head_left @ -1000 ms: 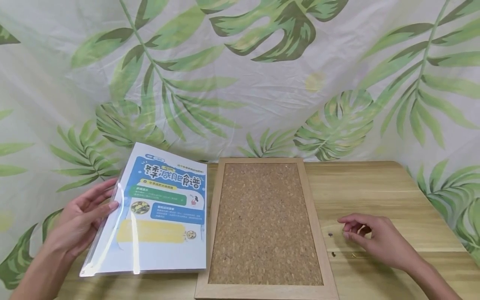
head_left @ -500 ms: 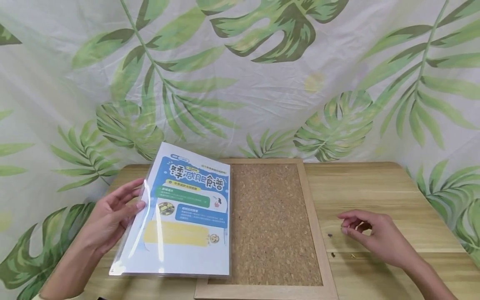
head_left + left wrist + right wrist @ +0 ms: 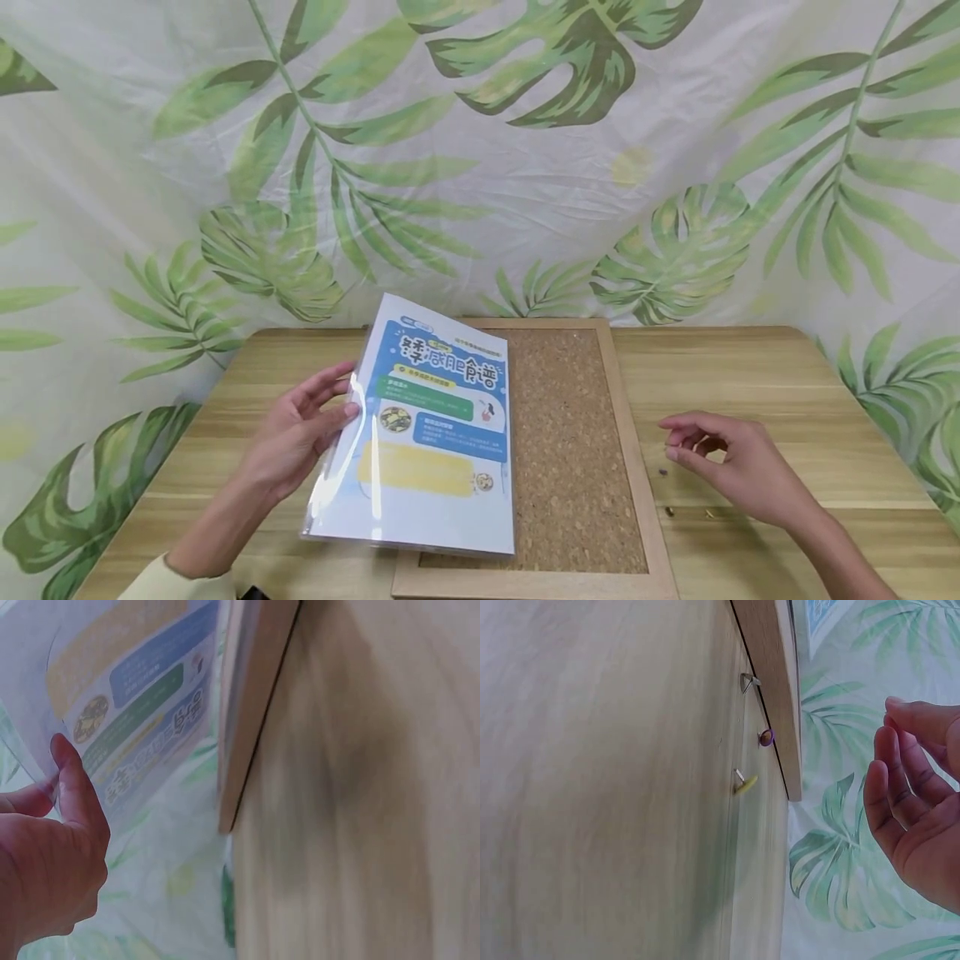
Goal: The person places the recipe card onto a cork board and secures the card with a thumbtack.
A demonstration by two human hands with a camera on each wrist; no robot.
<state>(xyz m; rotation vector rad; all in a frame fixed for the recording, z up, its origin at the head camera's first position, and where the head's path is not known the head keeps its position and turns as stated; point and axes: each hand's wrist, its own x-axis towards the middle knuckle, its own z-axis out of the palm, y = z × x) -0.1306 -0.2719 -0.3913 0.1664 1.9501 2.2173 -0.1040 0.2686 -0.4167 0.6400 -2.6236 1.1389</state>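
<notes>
Nearest, we see the left grip [image 3: 296,437] pinching the sheet [image 3: 431,429], just shifted right before the left of the board [image 3: 577,450], apparently nearer alignment, while by the tacks [image 3: 748,784] the right grip [image 3: 750,471] curls, whether holding anything we cannot tell.

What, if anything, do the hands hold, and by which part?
The left hand holds the printed sheet by its left edge; whether the right hand pinches anything small cannot be told.

One poster [image 3: 431,471], one corkboard [image 3: 573,442], three thumbtacks [image 3: 746,784] show.
</notes>
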